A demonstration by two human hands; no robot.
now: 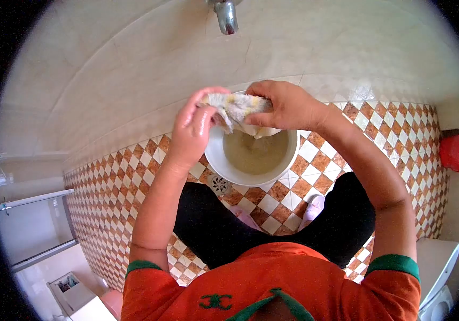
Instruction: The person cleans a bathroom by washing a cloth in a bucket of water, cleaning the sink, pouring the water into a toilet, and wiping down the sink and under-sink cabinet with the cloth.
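Head view: you've got the cloth (234, 109) up top, mid-frame, over the near-white tub (216, 152) w/ cloudy water (256, 155) in it. Your L hand (194, 123) is bent round the cloth's left end, fingers gripping it. Your R hand (288, 107) has the right end, thumb low, fingers up top, gripping too.

The cloth looks soft & floppy, so it prob. won't break if you squish it. It looks wet, so I'd guess it's a bit heavy for its size & kinda slippy (your L hand looks shiny wet too). Best hold: a big fat bunch at each end, w/ your whole hand, not just the tips, b/c a thin fold could slide out.

Hard to see: your R fingertips go behind the cloth, & your palms don't show. The cloth's all bunched up, so you can't tell its full shape or size. The water's too cloudy to show the tub's bottom. The tap (226, 18) is cut off at the top edge, & the frame's corners are black.
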